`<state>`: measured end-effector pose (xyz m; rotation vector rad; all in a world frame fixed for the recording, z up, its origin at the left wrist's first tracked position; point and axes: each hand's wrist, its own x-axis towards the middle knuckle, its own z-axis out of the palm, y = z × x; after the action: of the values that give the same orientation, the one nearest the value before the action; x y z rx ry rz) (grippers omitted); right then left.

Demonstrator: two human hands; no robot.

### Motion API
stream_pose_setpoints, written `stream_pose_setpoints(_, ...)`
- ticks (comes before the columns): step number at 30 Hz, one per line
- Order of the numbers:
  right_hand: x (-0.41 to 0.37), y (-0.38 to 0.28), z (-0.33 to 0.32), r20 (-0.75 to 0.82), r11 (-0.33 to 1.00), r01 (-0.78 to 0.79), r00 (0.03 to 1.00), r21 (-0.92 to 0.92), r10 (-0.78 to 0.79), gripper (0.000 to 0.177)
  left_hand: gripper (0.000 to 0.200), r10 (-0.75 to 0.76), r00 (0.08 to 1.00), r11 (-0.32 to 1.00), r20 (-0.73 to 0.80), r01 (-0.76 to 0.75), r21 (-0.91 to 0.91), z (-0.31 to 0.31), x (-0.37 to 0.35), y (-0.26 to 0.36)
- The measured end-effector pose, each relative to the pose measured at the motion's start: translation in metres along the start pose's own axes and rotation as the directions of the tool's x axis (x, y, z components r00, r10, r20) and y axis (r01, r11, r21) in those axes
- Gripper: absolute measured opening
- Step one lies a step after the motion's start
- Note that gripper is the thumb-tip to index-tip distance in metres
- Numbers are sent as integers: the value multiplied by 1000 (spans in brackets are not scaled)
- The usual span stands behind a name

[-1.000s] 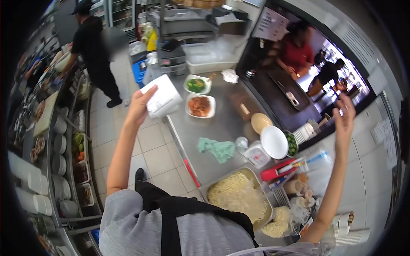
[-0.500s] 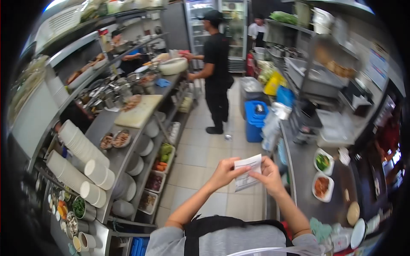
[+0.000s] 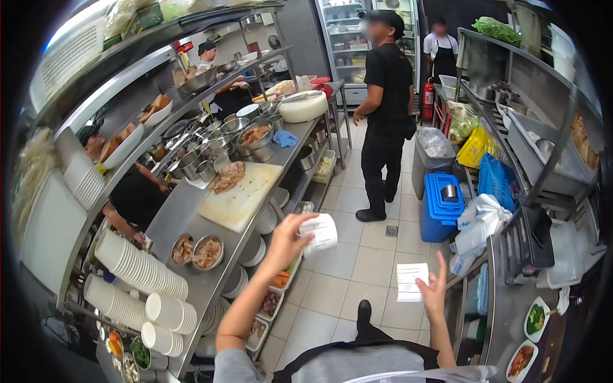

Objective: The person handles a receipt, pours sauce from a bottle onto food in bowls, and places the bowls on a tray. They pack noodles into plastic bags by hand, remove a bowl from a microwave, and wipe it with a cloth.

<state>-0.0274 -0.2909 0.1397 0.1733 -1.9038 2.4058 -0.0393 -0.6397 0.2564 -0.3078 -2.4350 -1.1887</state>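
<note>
My left hand (image 3: 286,244) pinches a white printed paper slip (image 3: 320,232) that curls over at its edges. It is held out over the aisle, near the edge of the steel counter on the left. Lower and to the right, my right hand (image 3: 435,292) grips a second, flatter paper slip (image 3: 409,282) between thumb and fingers, with one finger pointing up. Lines of print show on both slips but are too small to read. A wide gap separates the two hands.
On the left counter (image 3: 167,223) are a cutting board (image 3: 246,207) with meat, bowls of meat (image 3: 207,253) and stacked white tubs (image 3: 140,265). A co-worker in black (image 3: 386,108) stands ahead in the aisle. A blue cooler (image 3: 440,214) and two filled dishes (image 3: 536,319) are right.
My hands have moved apart, each now with a paper slip, where before they held paper together. The view has turned left. The co-worker in the aisle has lowered their arms.
</note>
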Motion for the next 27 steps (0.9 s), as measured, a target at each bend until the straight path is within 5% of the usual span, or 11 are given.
stream_pose_setpoints(3,65,24,-16,-115,999,-25,993,-25,22,48,36,-116,993,991,-4,115,-63,-33,80,-39)
stream_pose_setpoints(5,111,42,-16,-105,988,-26,994,-150,10,37,34,67,998,977,7,-67,201,-64,139,-55)
stream_pose_setpoints(7,155,42,12,-85,986,-28,996,-166,14,27,33,116,993,903,-27,-94,419,-93,196,-46)
stream_pose_setpoints(9,203,54,44,15,975,59,998,-215,-57,22,34,459,886,729,-66,-333,598,-123,256,-69)
stream_pose_setpoints(13,275,39,126,281,956,176,954,-234,-107,21,50,463,853,657,-240,-148,739,-195,362,-90)
stream_pose_setpoints(15,300,34,153,384,923,252,914,-292,-128,21,56,660,724,511,-201,-236,827,-252,425,-117)
stream_pose_setpoints(17,321,42,171,433,888,300,892,-347,-132,21,53,676,676,512,-293,-146,846,-295,469,-115)
stream_pose_setpoints(19,339,73,172,369,884,263,923,-385,-114,21,39,646,668,559,-369,-86,824,-350,516,-126)
stream_pose_setpoints(21,350,104,165,254,906,158,966,-393,-58,21,23,540,626,761,-562,-79,644,-391,559,-135)
stream_pose_setpoints(23,357,141,150,88,891,131,991,-436,-103,20,19,563,510,767,-650,-28,641,-425,600,-145)
stream_pose_setpoints(27,362,163,144,-188,867,18,974,-497,-128,22,27,567,470,786,-677,-60,616,-528,692,-204)
